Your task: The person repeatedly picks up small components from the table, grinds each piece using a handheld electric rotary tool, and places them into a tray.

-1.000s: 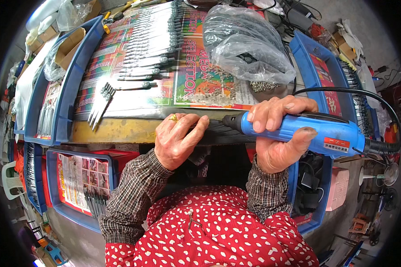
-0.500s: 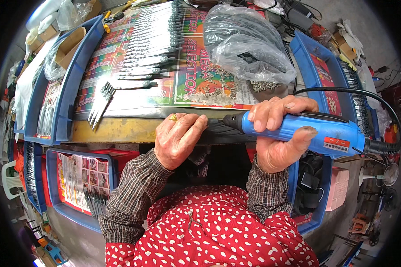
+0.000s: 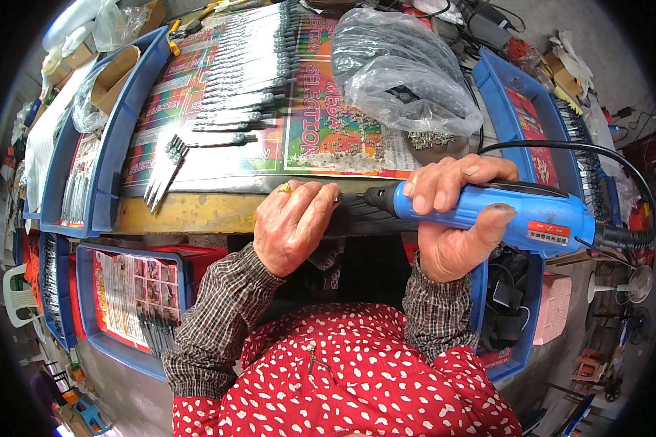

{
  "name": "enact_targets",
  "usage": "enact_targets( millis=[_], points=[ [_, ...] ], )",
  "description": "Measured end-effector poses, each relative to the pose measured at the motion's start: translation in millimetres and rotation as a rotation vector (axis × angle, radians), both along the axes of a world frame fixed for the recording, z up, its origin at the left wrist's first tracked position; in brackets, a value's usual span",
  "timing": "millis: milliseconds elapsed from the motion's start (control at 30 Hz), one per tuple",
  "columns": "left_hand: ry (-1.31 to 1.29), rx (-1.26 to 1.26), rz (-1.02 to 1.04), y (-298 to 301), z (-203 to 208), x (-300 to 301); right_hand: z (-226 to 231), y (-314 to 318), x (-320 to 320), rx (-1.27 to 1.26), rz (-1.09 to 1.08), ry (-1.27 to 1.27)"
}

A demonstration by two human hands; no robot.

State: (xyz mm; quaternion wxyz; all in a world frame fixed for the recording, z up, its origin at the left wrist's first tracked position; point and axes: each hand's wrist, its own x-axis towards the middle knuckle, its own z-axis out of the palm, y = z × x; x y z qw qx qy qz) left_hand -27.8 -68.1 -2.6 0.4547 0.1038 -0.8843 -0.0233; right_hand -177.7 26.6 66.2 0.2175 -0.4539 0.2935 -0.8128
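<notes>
My right hand (image 3: 450, 249) is wrapped round a blue electric screwdriver (image 3: 547, 218), which lies nearly level with its black nose pointing left. My left hand (image 3: 291, 227), a ring on one finger, is closed in a pinch at the table's front edge, just left of the screwdriver's tip. What those fingers hold is mostly hidden; a small metallic bit shows at the fingertips. Beyond my hands, slim silvery pieces with dark ends (image 3: 248, 80) lie in a long row on a printed sheet (image 3: 157, 109). Several similar pieces (image 3: 166, 171) rest in a small fan nearer me.
A clear plastic bag (image 3: 408, 69) of dark parts sits behind a dish of small metal screws (image 3: 431, 140); more small bits are scattered beside it. Blue trays (image 3: 109, 164) flank the table, and another blue tray (image 3: 182, 291) stands lower left. A black cable (image 3: 598, 151) arcs at right.
The screwdriver and my right hand have shifted very slightly left. My left fingertips have curled in a little, and a small metallic bit now shows at them.
</notes>
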Motion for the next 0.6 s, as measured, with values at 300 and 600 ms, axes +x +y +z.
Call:
enact_targets(
  millis=[300,600],
  points=[
    [-0.105,0.111,0.039,2,4,1,2,0,1,-0.012,-0.008,0.006],
    [0.06,0.593,0.001,26,17,14,4,3,3,-0.086,0.075,0.001]
  ],
)
